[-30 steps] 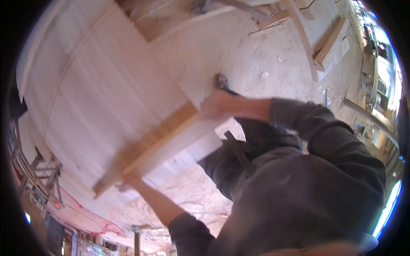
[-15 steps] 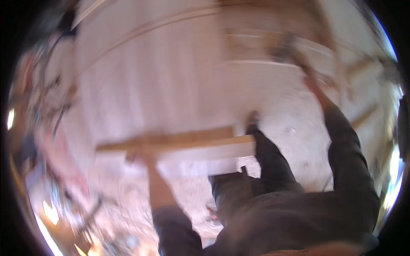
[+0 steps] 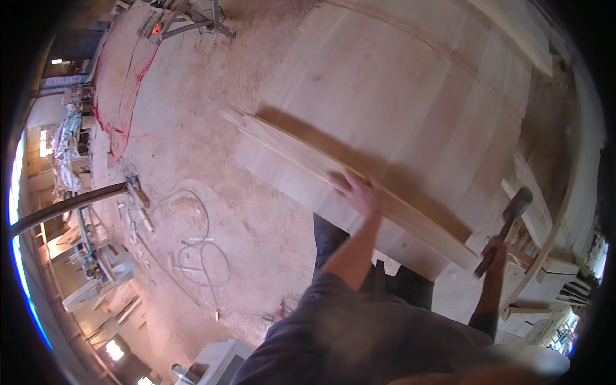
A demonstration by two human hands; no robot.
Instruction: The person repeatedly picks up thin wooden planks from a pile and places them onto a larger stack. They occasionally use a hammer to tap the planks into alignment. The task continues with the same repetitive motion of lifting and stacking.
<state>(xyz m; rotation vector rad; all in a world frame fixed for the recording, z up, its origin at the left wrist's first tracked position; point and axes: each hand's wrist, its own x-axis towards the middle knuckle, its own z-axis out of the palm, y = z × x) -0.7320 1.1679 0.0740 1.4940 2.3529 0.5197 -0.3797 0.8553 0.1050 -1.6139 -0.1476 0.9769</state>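
Observation:
A long pale timber plank (image 3: 292, 146) runs diagonally along the near edge of a large plywood panel (image 3: 410, 90). Across the plank's upper edge, around its middle, lies my left hand (image 3: 362, 196), its fingers spread over the wood. My right hand (image 3: 495, 252) is wrapped around the handle of a hammer (image 3: 517, 203), near the plank's right end. The hammer's dark head points up and away, apart from the plank. My legs are partly hidden behind the plank.
Loose timber pieces (image 3: 536, 202) lie beyond the hammer, beside a curved wooden edge (image 3: 564, 208). On the dusty floor at left are a looped hose (image 3: 208, 247) and red netting (image 3: 119, 138). A trestle stand (image 3: 196, 22) stands at far left.
The view has turned and sharpened, so the plank now slants down to the right. My right hand with the hammer has come lower and nearer. My left hand still touches the plank.

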